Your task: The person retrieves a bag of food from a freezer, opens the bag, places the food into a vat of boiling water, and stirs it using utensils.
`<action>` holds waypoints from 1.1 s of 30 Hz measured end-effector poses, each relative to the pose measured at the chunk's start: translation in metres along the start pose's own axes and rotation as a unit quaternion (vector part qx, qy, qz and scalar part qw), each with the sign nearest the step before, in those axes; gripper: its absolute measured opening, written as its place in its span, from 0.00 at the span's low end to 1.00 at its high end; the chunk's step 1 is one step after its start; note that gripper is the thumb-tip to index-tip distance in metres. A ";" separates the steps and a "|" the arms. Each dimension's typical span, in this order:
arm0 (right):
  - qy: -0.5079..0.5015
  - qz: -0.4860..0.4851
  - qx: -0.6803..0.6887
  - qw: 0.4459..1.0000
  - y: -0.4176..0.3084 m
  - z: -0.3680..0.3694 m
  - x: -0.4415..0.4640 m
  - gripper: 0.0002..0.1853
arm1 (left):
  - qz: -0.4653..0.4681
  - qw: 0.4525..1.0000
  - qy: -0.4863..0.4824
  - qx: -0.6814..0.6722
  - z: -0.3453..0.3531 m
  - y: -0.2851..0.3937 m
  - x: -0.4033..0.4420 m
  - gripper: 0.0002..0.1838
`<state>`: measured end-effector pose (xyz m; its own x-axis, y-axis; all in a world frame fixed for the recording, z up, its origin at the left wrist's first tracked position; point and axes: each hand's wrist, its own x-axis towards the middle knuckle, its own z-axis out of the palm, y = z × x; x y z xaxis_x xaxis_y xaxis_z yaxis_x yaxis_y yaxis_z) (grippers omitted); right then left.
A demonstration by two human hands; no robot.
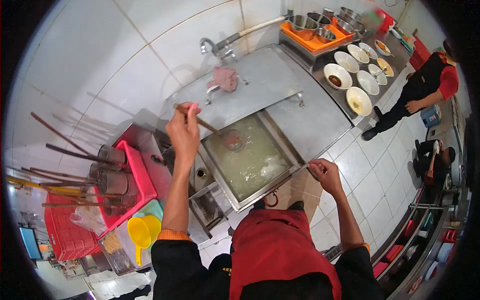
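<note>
My left hand (183, 131) is closed around the wooden handle of a strainer (233, 140), whose round mesh basket sits in the cloudy water of a square metal vat (239, 202). White foam floats near the vat's right side. My right hand (326, 175) is by the vat's right corner, its fingers pinched together at a dark thing too small to make out. A folded pinkish cloth (225, 79) lies on the metal cover (265, 75) behind the vat.
Left are a pink tray (149, 187) of long-handled strainers and a yellow ladle (144, 232). A faucet (216, 48) is on the back wall. White bowls (358, 101) and an orange tray (312, 43) stand back right. Two people (425, 92) are at the right.
</note>
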<state>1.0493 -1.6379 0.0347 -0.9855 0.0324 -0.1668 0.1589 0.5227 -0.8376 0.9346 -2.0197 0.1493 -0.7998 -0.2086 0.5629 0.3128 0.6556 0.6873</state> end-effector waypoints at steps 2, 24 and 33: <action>0.009 -0.023 0.043 0.999 0.048 0.000 0.011 0.11 | -0.003 0.993 0.014 0.117 0.003 -0.005 0.002 0.11; 0.045 -0.135 -0.040 0.989 0.162 -0.215 0.214 0.17 | -0.133 0.989 0.052 0.046 -0.005 -0.001 -0.045 0.32; -0.089 -0.125 -0.052 0.987 0.065 -0.084 0.131 0.13 | -0.280 0.759 -0.180 0.559 -0.086 -0.094 -0.210 0.13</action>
<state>0.9251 -1.5284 0.0023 -0.9653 -0.2543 -0.0585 -0.1041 0.5806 -0.8075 1.1173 -2.1002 0.0066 -0.7988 -0.6011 0.0254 -0.5967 0.7862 -0.1604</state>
